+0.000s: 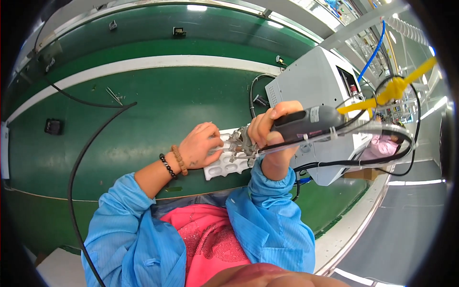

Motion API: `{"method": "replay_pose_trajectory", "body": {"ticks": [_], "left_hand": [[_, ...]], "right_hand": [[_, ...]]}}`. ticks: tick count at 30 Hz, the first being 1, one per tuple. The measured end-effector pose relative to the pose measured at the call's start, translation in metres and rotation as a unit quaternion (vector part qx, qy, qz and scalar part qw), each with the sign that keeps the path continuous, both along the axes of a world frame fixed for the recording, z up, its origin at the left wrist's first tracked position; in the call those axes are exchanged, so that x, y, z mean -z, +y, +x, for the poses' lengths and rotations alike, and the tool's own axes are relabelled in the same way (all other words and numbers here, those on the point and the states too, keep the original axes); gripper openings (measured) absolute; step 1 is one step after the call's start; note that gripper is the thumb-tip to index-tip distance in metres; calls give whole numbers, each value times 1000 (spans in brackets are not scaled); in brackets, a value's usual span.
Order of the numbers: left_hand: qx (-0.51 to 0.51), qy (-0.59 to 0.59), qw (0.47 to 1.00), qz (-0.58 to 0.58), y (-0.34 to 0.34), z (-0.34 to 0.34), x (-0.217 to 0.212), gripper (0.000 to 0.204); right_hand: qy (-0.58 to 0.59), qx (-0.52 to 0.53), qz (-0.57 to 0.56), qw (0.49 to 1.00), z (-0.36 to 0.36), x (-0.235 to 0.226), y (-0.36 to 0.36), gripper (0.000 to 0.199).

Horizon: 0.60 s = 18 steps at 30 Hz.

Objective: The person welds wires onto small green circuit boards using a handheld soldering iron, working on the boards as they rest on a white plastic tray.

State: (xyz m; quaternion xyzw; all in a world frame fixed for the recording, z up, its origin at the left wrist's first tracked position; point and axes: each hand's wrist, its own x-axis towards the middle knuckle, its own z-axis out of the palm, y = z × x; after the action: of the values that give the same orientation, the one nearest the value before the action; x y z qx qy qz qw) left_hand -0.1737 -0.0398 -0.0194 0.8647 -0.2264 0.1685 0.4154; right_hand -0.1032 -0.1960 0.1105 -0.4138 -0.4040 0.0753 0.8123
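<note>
My right hand [273,126] is wrapped round a dark electric screwdriver [308,120], its body lying nearly level and its front end pointing left. Just beyond that end sits a grey metal assembly [240,141] on a white moulded tray [216,171] with round hollows. My left hand [201,145] rests at the tray's left side, fingers bent in toward the metal assembly. What its fingertips hold, if anything, is hidden. A yellow strap [394,91] runs from the screwdriver's rear end up to the right.
A pale grey machine [306,79] stands right of the tray. Black cable [79,167] crosses the green bench on the left, near a small black part [53,126]. Beyond a white rail [191,61], a green belt [229,36] carries small parts. Someone in pink [380,146] is at far right.
</note>
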Motion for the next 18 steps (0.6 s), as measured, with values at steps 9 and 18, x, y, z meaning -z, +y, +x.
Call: {"method": "replay_pose_trajectory", "body": {"ticks": [9, 18], "left_hand": [[17, -1, 1000, 16, 0, 6, -4, 14], [12, 10, 1000, 5, 1, 2, -1, 13]], "right_hand": [[-12, 8, 13, 1000, 14, 6, -2, 28], [-13, 13, -2, 1000, 9, 17, -1, 31]]}}
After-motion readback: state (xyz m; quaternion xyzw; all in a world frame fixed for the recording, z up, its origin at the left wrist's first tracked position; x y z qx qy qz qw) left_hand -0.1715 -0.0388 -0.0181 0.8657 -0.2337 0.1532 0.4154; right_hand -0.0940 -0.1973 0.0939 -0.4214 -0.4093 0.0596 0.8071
